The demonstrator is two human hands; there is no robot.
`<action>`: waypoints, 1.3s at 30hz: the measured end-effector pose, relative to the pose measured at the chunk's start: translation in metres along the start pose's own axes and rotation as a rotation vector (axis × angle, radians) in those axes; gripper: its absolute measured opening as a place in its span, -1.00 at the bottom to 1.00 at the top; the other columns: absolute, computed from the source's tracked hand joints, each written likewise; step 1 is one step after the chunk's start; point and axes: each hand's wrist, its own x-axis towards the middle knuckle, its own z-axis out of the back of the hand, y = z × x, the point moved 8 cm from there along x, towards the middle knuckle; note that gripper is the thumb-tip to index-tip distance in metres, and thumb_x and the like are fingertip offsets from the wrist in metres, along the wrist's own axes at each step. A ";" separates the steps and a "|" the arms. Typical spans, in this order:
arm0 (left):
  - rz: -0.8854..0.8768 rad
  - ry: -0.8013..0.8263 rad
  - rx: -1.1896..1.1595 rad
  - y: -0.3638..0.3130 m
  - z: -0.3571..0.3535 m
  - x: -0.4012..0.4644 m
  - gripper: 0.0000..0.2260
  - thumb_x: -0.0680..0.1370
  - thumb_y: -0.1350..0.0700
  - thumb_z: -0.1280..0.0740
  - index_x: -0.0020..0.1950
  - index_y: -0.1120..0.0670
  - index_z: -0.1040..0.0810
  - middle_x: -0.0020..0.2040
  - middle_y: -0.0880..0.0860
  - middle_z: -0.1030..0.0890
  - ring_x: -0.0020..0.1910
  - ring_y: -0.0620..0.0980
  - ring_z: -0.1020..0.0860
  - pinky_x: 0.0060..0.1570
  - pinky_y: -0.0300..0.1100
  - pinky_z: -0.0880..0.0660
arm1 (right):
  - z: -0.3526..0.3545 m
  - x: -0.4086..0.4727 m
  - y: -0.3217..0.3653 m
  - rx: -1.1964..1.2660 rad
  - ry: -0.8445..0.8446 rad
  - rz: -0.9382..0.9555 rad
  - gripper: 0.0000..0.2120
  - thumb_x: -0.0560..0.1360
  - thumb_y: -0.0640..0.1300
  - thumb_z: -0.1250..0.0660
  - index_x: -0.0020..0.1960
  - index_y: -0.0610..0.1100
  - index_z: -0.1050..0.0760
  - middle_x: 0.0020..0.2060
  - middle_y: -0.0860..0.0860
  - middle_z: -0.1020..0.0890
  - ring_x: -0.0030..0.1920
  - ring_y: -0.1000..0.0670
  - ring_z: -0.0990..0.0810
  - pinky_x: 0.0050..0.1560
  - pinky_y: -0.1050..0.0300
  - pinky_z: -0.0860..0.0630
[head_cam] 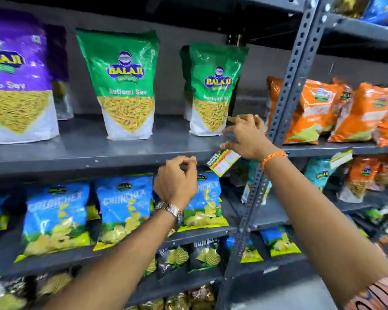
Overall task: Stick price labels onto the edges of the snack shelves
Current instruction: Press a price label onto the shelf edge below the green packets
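A yellow, red and white price label (224,161) hangs tilted at the front edge of the grey shelf (99,159), below the small green sev bag (213,90). My right hand (246,136) is over the label's top, thumb and fingers on it, other fingers spread above the shelf. My left hand (177,180) hovers just left of the label at the shelf edge, its fingertips pinched together; whether they hold anything is too small to tell. A second label (341,158) is stuck on the shelf edge at the right.
Purple (16,81) and green (123,86) sev bags stand on the shelf. Blue chip bags (123,206) fill the shelf below. A perforated grey upright (285,104) runs beside my right wrist. Orange snack bags (318,113) sit beyond it.
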 end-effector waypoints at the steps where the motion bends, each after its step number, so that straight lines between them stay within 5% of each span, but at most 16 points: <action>1: 0.120 0.076 -0.040 0.010 -0.014 0.000 -0.69 0.42 -0.32 -0.27 -0.08 -0.18 -0.69 -0.14 -0.02 -0.74 -0.02 0.17 -0.68 -0.10 -0.05 -0.60 | -0.005 -0.001 -0.005 -0.039 0.033 -0.015 -0.53 0.50 0.19 -0.41 0.35 0.02 -0.56 0.54 -0.02 -0.29 0.50 -0.20 -0.14 0.50 -0.33 0.04; 5: 0.484 0.294 -0.271 0.037 -0.066 -0.005 -0.69 0.22 -0.33 -0.43 -0.30 -0.12 -0.67 -0.33 -0.11 -0.62 -0.08 0.08 -0.66 0.16 0.05 -0.58 | -0.016 -0.001 -0.017 0.012 0.040 -0.015 -0.60 0.48 0.16 -0.46 0.28 0.11 -0.60 0.54 -0.05 -0.29 0.49 -0.23 -0.10 0.46 -0.42 0.05; 8: 0.611 0.390 -0.555 0.045 -0.103 -0.005 -0.53 0.25 -0.17 -0.60 0.00 0.11 -0.73 -0.07 0.01 -0.72 0.03 0.10 -0.68 0.18 0.18 -0.60 | -0.017 0.003 -0.023 0.089 -0.016 -0.011 -0.71 0.44 0.12 -0.51 0.14 0.09 -0.68 0.51 -0.03 -0.35 0.48 -0.23 -0.13 0.44 -0.43 0.05; 12: 0.580 0.306 -0.617 0.049 -0.124 -0.001 -0.89 0.41 -0.05 -0.59 -0.14 -0.07 -0.75 -0.20 -0.13 -0.74 -0.06 -0.09 -0.68 -0.29 -0.38 -0.55 | -0.020 0.008 -0.027 0.170 -0.076 0.021 -0.79 0.39 0.09 -0.55 0.00 0.08 -0.72 0.47 0.04 -0.40 0.46 -0.19 -0.15 0.44 -0.40 0.06; 14: 0.568 0.253 -0.605 0.050 -0.127 -0.002 -0.91 0.41 -0.09 -0.58 -0.24 -0.16 -0.72 -0.24 -0.16 -0.73 -0.11 -0.10 -0.67 -0.37 -0.42 -0.51 | -0.020 0.009 -0.028 0.196 -0.087 0.030 -0.81 0.37 0.11 -0.56 -0.05 0.10 -0.72 0.47 0.08 -0.39 0.46 -0.17 -0.14 0.45 -0.37 0.09; 17: 0.574 0.140 -0.507 0.052 -0.125 -0.005 -0.87 0.39 -0.21 -0.55 -0.26 -0.21 -0.69 -0.12 -0.07 -0.74 0.00 0.01 -0.67 0.03 -0.14 -0.60 | -0.020 0.008 -0.029 0.196 -0.111 0.050 -0.83 0.37 0.13 -0.56 -0.10 0.09 -0.72 0.47 0.10 -0.39 0.48 -0.19 -0.13 0.46 -0.37 0.14; 19: 0.559 0.041 -0.357 0.050 -0.113 -0.007 -0.84 0.39 -0.27 -0.51 -0.17 -0.22 -0.71 -0.05 -0.03 -0.74 0.15 0.07 -0.59 0.23 -0.07 -0.45 | -0.022 0.002 -0.029 0.186 -0.159 0.020 -0.83 0.38 0.15 -0.55 -0.11 0.09 -0.72 0.47 0.12 -0.38 0.50 -0.20 -0.11 0.47 -0.36 0.16; 25: 0.287 -0.112 0.111 0.015 -0.074 -0.002 -0.82 0.45 -0.25 -0.46 -0.06 -0.20 -0.73 0.10 -0.09 -0.62 0.23 0.14 -0.44 0.06 -0.01 -0.32 | -0.040 -0.032 -0.045 0.252 -0.306 -0.172 -0.84 0.38 0.17 -0.52 -0.15 0.11 -0.72 0.45 0.11 -0.35 0.45 -0.22 -0.12 0.35 -0.25 -0.02; 30: 0.100 -0.191 0.362 -0.017 -0.057 -0.001 -0.80 0.41 -0.25 -0.46 -0.12 -0.18 -0.72 0.06 -0.09 -0.51 0.18 0.13 -0.43 0.12 0.04 -0.31 | -0.066 -0.054 -0.059 0.559 -0.348 -0.435 -0.79 0.29 0.23 -0.57 -0.25 0.13 -0.68 0.39 0.14 -0.39 0.39 -0.18 -0.15 0.22 -0.20 -0.11; 34: 0.021 -0.260 0.474 -0.034 -0.050 0.010 -0.78 0.33 -0.23 -0.50 -0.24 -0.10 -0.69 0.02 -0.05 -0.50 0.14 0.16 -0.44 0.09 0.07 -0.26 | -0.067 -0.062 -0.061 0.716 -0.430 -0.545 -0.61 0.20 0.25 -0.62 -0.44 0.20 -0.40 0.31 0.12 -0.50 0.38 -0.17 -0.19 0.17 -0.16 -0.08; 39: 0.023 -0.206 0.531 -0.032 -0.056 0.020 -0.79 0.36 -0.25 -0.48 -0.22 -0.14 -0.70 0.05 -0.07 -0.46 0.18 0.14 -0.39 0.12 0.09 -0.23 | -0.066 -0.058 -0.058 0.631 -0.415 -0.580 -0.73 0.21 0.29 -0.59 -0.34 0.15 -0.63 0.38 0.14 -0.36 0.35 -0.17 -0.21 0.13 -0.11 -0.09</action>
